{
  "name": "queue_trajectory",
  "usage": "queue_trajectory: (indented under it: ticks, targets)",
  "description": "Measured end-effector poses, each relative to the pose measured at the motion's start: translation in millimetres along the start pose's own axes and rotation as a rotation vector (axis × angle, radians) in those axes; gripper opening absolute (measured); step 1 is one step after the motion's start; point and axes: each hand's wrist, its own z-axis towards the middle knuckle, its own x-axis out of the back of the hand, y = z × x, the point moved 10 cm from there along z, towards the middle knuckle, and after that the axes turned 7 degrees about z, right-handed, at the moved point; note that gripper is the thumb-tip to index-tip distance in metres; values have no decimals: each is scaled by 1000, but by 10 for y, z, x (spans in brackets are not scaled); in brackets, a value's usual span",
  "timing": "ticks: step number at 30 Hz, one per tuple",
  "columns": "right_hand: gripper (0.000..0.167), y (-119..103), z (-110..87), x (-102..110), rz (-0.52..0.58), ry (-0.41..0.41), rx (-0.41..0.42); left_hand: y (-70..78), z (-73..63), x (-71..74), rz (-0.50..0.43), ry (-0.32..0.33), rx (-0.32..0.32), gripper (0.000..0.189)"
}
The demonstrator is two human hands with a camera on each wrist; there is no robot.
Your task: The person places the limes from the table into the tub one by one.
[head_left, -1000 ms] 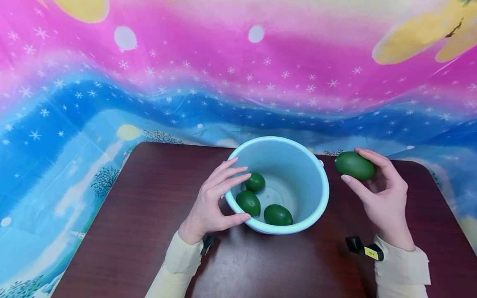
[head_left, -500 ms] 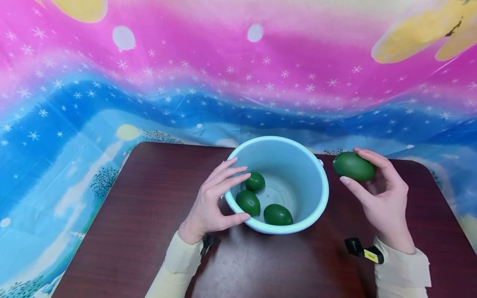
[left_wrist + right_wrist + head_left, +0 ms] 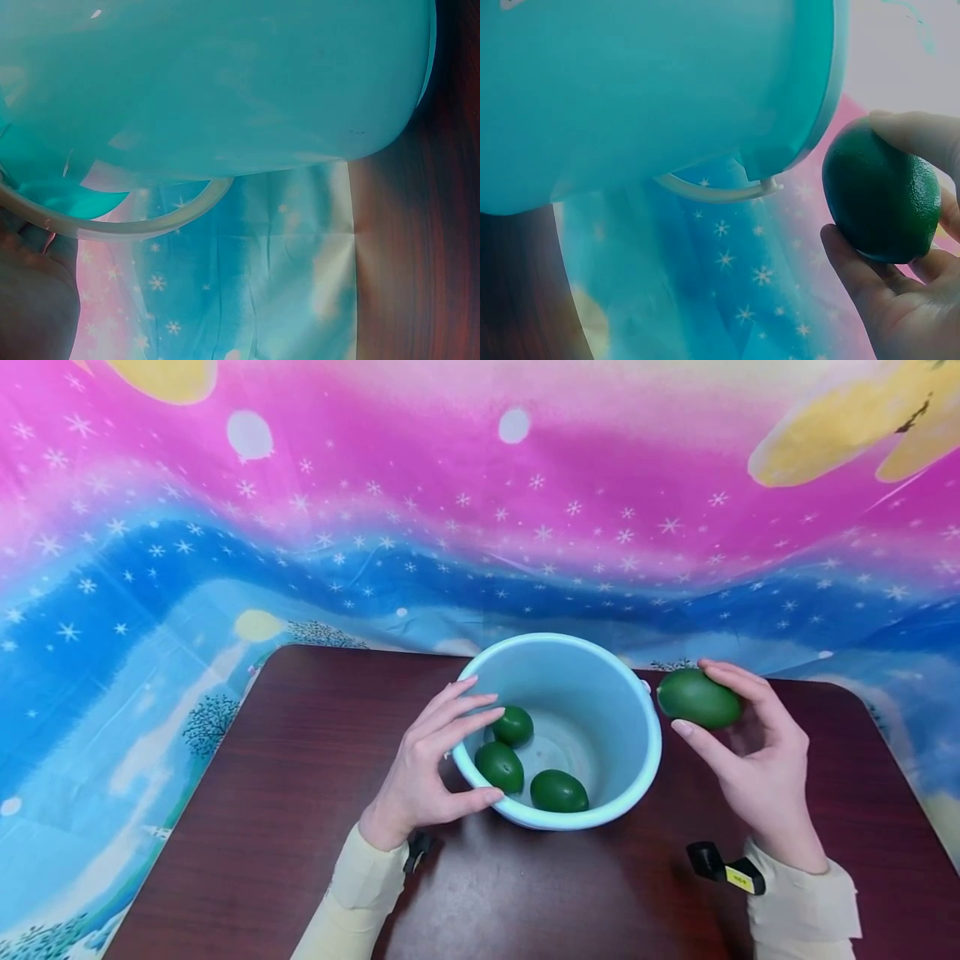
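A light blue bucket [image 3: 630,793] stands on the table, its mouth facing up toward me. Inside it lie three green limes: an upper one [image 3: 514,727], a left one [image 3: 499,767] and a lower one [image 3: 559,791]. My left hand [image 3: 431,760] holds the bucket's left rim, fingers reaching over the edge and thumb on the near rim. Just right of the bucket, at rim height, my right hand [image 3: 765,760] holds another lime [image 3: 701,698] between thumb and fingers. The right wrist view shows this lime [image 3: 881,191] apart from the bucket wall [image 3: 645,90].
The dark brown wooden table [image 3: 285,760] reaches back to a patterned pink and blue cloth [image 3: 420,485]. A pale handle [image 3: 712,193] hangs beside the bucket in the right wrist view. Black wrist cameras sit on both cuffs.
My right hand has moved slightly left with the lime, bringing it closer to the bucket's rim. The left hand, the bucket and the limes inside have stayed in place.
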Motion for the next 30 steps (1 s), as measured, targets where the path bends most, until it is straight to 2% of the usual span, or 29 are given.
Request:
queue_trajectory:
  ticks: [10, 19, 30]
  targets:
    - [63, -20, -6, -98, 35, -34, 23, -8, 7, 4, 5, 2, 4, 71]
    - [64, -60, -22, -137, -16, -44, 29, -3, 3, 4, 2, 3, -3, 70]
    - [65, -16, -37, -78, -63, -13, -1, -1, -1, 3, 6, 1, 3, 71]
